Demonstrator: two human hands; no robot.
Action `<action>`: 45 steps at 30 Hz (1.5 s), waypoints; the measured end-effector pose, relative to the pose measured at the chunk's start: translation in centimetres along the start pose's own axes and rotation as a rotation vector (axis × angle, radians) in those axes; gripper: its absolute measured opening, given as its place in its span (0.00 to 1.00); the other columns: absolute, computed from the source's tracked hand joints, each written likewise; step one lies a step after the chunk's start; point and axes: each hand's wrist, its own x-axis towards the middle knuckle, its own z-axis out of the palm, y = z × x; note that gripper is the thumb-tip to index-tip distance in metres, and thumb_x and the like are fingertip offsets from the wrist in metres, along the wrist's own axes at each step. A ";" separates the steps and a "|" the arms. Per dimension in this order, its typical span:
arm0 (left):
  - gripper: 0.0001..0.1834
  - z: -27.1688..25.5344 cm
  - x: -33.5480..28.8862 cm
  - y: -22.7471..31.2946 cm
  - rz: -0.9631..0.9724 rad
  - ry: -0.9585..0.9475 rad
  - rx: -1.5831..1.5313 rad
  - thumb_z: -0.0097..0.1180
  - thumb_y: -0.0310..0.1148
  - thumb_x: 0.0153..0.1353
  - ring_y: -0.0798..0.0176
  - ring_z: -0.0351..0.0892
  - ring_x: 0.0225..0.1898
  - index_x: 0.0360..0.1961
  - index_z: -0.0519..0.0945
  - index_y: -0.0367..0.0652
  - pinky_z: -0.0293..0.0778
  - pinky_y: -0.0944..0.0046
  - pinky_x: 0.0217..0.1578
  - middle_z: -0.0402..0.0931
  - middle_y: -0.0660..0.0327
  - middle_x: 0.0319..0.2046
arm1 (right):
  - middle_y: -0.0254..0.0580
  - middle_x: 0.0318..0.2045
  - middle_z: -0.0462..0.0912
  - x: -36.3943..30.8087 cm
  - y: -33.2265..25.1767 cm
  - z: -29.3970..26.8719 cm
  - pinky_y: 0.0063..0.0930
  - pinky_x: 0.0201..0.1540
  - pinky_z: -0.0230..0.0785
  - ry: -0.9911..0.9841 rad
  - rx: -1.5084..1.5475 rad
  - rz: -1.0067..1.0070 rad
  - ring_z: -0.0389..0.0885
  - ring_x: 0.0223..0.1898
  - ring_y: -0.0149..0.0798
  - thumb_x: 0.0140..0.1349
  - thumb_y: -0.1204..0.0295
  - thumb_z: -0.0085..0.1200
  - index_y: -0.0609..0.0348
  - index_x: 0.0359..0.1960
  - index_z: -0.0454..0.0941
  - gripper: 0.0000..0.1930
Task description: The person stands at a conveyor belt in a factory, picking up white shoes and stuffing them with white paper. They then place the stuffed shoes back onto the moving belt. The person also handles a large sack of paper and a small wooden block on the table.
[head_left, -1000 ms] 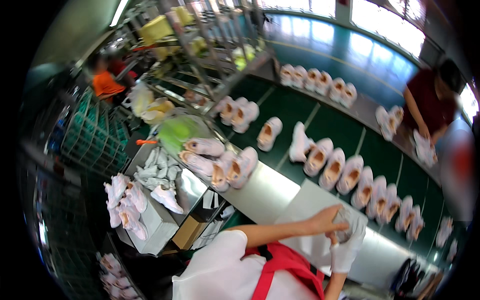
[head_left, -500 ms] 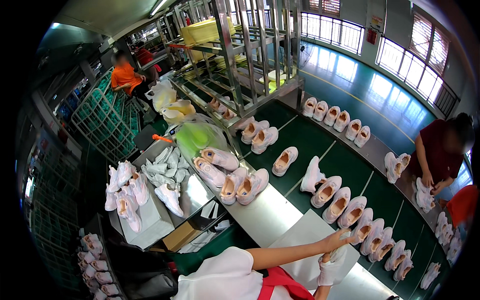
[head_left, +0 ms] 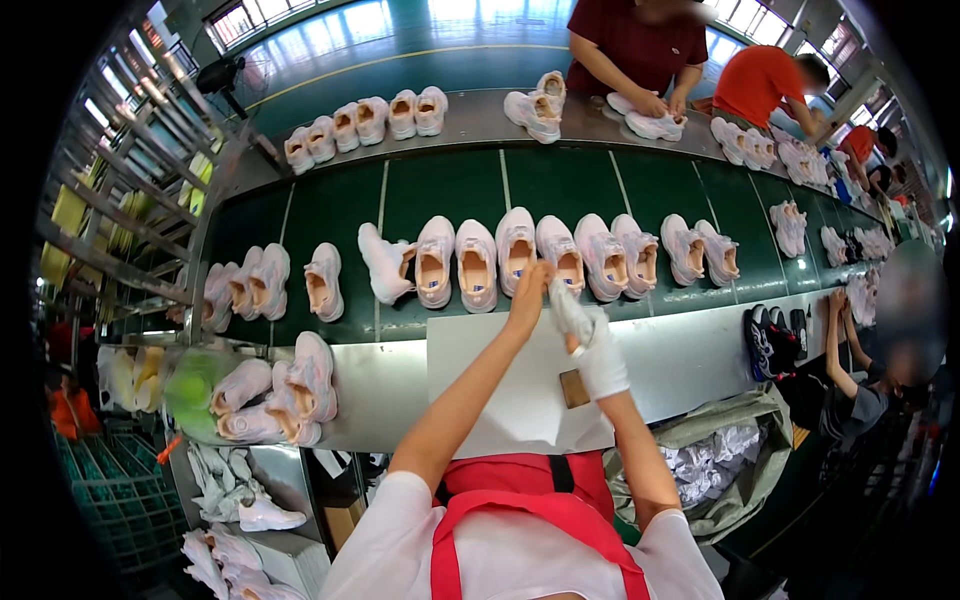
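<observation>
My bare left hand [head_left: 530, 295] is raised over the near edge of the belt, fingers closed at the upper end of a crumpled white cloth [head_left: 569, 308]. Below it, my right hand [head_left: 600, 362], in a white glove with some bare skin showing near the thumb, is closed on the cloth's lower part. Whether the cloth is separate or part of the glove is hard to tell. Just beyond my hands, a row of pale pink-white sneakers [head_left: 475, 265] stands on the green belt [head_left: 440, 180]. Beneath my hands lies a white board [head_left: 470, 350] with a small brown block [head_left: 574, 389].
More sneakers [head_left: 314, 385] sit on the metal ledge at left, beside a bag with green contents [head_left: 195, 385]. Dark shoes [head_left: 770, 340] stand at right, near a sack of crumpled paper [head_left: 715, 465]. Across the belt, a co-worker in maroon [head_left: 635, 50] handles a shoe.
My view has swung to the right, so the belt now runs straight across in front of me. Both hands stay close together around the white cloth.
</observation>
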 end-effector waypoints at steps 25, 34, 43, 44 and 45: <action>0.19 2.0 13.4 -2.1 0.071 -0.775 1.211 0.46 0.30 0.59 0.42 0.76 0.43 0.51 0.70 0.33 0.71 0.54 0.44 0.76 0.41 0.42 | 0.49 0.29 0.82 16.2 6.4 8.0 0.40 0.34 0.74 -0.183 -0.635 -0.106 0.82 0.31 0.51 0.53 0.52 0.50 0.54 0.31 0.80 0.19; 0.34 1.9 11.1 -2.5 0.245 -0.596 1.292 0.64 0.21 0.37 0.43 0.69 0.49 0.49 0.64 0.36 0.72 0.56 0.44 0.69 0.48 0.43 | 0.59 0.36 0.79 16.8 6.8 1.4 0.45 0.43 0.70 -0.201 -0.202 -0.048 0.78 0.39 0.60 0.47 0.69 0.60 0.60 0.44 0.70 0.21; 0.07 4.8 12.1 -6.8 0.610 -0.201 1.563 0.51 0.25 0.50 0.54 0.75 0.37 0.32 0.72 0.40 0.75 0.60 0.34 0.72 0.55 0.32 | 0.58 0.37 0.78 19.8 9.8 7.7 0.46 0.40 0.71 0.008 -0.193 0.153 0.78 0.39 0.57 0.53 0.75 0.52 0.59 0.35 0.73 0.08; 0.06 4.8 11.8 -6.5 0.632 -0.211 1.580 0.51 0.25 0.49 0.55 0.76 0.37 0.31 0.72 0.40 0.75 0.60 0.33 0.73 0.55 0.31 | 0.58 0.37 0.79 19.3 10.0 7.3 0.46 0.40 0.71 0.019 -0.195 0.140 0.78 0.38 0.56 0.53 0.74 0.52 0.58 0.35 0.73 0.08; 0.06 4.4 11.0 -5.6 0.563 -0.235 1.549 0.52 0.27 0.49 0.56 0.74 0.38 0.31 0.73 0.41 0.72 0.58 0.37 0.72 0.56 0.31 | 0.55 0.36 0.79 18.1 9.1 6.4 0.47 0.37 0.70 0.102 -0.202 0.094 0.79 0.35 0.56 0.54 0.72 0.53 0.58 0.38 0.73 0.10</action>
